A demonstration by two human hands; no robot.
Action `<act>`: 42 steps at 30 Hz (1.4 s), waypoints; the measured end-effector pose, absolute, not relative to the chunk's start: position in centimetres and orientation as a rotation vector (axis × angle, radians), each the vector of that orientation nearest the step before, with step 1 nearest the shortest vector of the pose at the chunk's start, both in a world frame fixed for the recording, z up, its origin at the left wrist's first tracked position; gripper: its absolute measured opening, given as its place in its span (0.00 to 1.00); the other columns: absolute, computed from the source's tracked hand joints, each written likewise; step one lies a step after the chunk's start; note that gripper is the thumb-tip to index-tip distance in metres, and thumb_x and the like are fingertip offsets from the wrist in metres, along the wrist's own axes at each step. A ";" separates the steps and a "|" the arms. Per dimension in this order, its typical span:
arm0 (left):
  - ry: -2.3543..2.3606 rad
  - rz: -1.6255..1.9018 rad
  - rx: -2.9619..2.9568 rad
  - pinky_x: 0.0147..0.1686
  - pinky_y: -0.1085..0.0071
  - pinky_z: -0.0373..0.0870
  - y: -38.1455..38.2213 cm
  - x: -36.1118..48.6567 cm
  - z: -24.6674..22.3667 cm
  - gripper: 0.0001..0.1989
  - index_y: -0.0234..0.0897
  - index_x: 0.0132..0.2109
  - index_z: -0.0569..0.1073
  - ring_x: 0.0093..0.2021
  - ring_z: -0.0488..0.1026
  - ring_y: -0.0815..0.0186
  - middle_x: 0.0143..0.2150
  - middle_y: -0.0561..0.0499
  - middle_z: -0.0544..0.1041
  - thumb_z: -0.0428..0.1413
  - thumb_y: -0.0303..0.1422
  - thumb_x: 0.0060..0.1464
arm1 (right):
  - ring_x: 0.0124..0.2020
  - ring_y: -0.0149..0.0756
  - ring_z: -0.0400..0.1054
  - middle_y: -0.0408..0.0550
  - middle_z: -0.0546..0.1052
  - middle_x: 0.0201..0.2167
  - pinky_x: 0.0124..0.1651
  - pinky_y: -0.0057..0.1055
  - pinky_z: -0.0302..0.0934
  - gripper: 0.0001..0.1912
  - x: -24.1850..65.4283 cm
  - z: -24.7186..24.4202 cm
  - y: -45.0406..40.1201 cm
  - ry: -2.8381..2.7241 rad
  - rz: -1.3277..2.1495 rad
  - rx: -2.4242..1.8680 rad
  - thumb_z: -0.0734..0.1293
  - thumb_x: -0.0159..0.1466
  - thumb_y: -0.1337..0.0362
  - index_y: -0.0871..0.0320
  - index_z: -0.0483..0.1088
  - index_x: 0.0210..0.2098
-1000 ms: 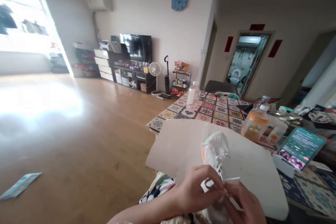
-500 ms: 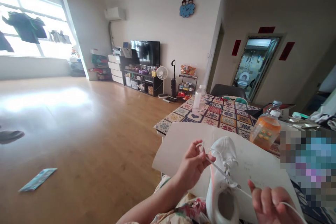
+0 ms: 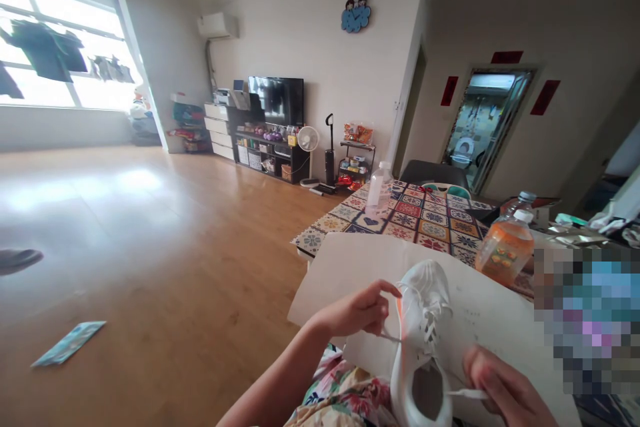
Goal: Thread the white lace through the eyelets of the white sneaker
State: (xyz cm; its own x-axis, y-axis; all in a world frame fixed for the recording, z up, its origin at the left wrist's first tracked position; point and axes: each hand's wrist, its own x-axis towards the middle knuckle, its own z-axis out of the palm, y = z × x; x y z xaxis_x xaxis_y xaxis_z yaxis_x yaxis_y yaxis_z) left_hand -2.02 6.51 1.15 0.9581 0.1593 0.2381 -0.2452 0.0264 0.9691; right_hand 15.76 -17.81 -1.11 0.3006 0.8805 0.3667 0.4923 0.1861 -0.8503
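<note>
A white sneaker (image 3: pixel 407 353) lies on a white board, toe pointing away from me, its opening near my lap. White laces (image 3: pixel 431 323) criss-cross its tongue. At the shoe's left side, my left hand (image 3: pixel 363 310) has its index finger stretched to the upper near the toe. Its other fingers are curled closed on a lace that runs to the shoe's edge. My right hand (image 3: pixel 503 380), slightly blurred, is to the right of the opening. Its fingers pinch a lace end (image 3: pixel 467 393) leading back to the shoe.
The white board (image 3: pixel 345 267) rests against a table with a patterned cloth (image 3: pixel 410 213). A clear bottle (image 3: pixel 380 187) and an orange drink bottle (image 3: pixel 506 247) stand on it. A blurred-out patch covers the right side. A light-blue packet (image 3: pixel 70 343) lies on the wooden floor.
My left hand has moved down and left, its index finger now reaching to the shoe's side. My right hand has turned and now pulls a lace beside the opening. The lace no longer stretches between both hands.
</note>
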 end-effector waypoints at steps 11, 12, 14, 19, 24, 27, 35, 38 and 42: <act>-0.067 0.176 1.956 0.25 0.76 0.60 5.9 -2.3 1.5 0.06 0.38 0.30 0.78 0.22 0.67 0.72 0.21 0.58 0.71 0.60 0.32 0.54 | 0.31 0.37 0.76 0.44 0.79 0.30 0.33 0.20 0.70 0.10 15.9 -1.0 -17.7 -1.590 0.248 -1.697 0.65 0.67 0.57 0.52 0.76 0.36; -0.107 0.181 1.947 0.29 0.76 0.63 6.0 -2.4 1.8 0.07 0.37 0.30 0.78 0.25 0.69 0.71 0.23 0.56 0.73 0.62 0.35 0.53 | 0.30 0.37 0.76 0.44 0.79 0.29 0.33 0.20 0.70 0.10 16.0 -0.7 -17.8 -1.617 0.244 -1.674 0.65 0.66 0.57 0.53 0.76 0.34; -0.195 0.204 1.908 0.37 0.72 0.67 6.2 -2.6 2.4 0.11 0.37 0.30 0.78 0.33 0.72 0.67 0.30 0.51 0.77 0.64 0.40 0.51 | 0.28 0.36 0.74 0.44 0.76 0.26 0.31 0.21 0.69 0.11 16.2 -0.2 -17.9 -1.658 0.297 -1.614 0.66 0.66 0.56 0.54 0.74 0.30; -0.294 0.317 1.676 0.51 0.64 0.66 4.8 -2.1 2.7 0.21 0.34 0.30 0.74 0.45 0.72 0.61 0.42 0.42 0.78 0.62 0.50 0.52 | 0.32 0.39 0.73 0.48 0.75 0.30 0.36 0.28 0.70 0.19 15.7 -0.1 -17.7 -1.508 0.430 -1.402 0.67 0.65 0.49 0.56 0.73 0.27; -0.237 0.371 1.378 0.40 0.68 0.68 1.7 -0.5 0.6 0.25 0.35 0.32 0.69 0.36 0.73 0.64 0.32 0.48 0.75 0.61 0.55 0.49 | 0.46 0.50 0.74 0.53 0.78 0.41 0.46 0.40 0.71 0.18 13.7 -1.5 -16.2 -1.276 0.478 -1.172 0.67 0.65 0.48 0.55 0.75 0.28; -0.172 0.417 1.287 0.33 0.74 0.64 0.8 0.2 -0.5 0.25 0.34 0.32 0.68 0.29 0.69 0.70 0.29 0.52 0.71 0.63 0.54 0.48 | 0.38 0.47 0.75 0.51 0.77 0.31 0.41 0.41 0.72 0.17 12.9 -2.5 -15.2 -1.176 0.480 -1.015 0.67 0.64 0.48 0.55 0.74 0.28; -0.190 0.481 1.408 0.39 0.71 0.65 0.5 0.0 0.3 0.20 0.33 0.29 0.78 0.34 0.70 0.68 0.32 0.48 0.73 0.67 0.47 0.46 | 0.32 0.38 0.73 0.48 0.77 0.31 0.34 0.27 0.71 0.08 12.2 -2.0 -14.9 -1.192 0.247 -1.281 0.69 0.65 0.58 0.55 0.78 0.34; -0.175 0.504 1.426 0.39 0.71 0.67 0.2 0.2 0.1 0.19 0.34 0.29 0.78 0.33 0.70 0.68 0.31 0.49 0.73 0.67 0.48 0.45 | 0.35 0.39 0.75 0.48 0.77 0.32 0.37 0.26 0.72 0.06 12.0 -1.9 -14.9 -1.262 0.132 -1.363 0.70 0.65 0.60 0.55 0.78 0.36; -0.126 0.470 1.387 0.30 0.73 0.67 -0.2 0.8 -0.8 0.30 0.35 0.37 0.74 0.26 0.70 0.70 0.27 0.53 0.72 0.67 0.56 0.37 | 0.32 0.38 0.76 0.48 0.79 0.32 0.35 0.24 0.72 0.06 11.8 -2.4 -14.9 -1.246 0.075 -1.331 0.70 0.64 0.60 0.56 0.76 0.33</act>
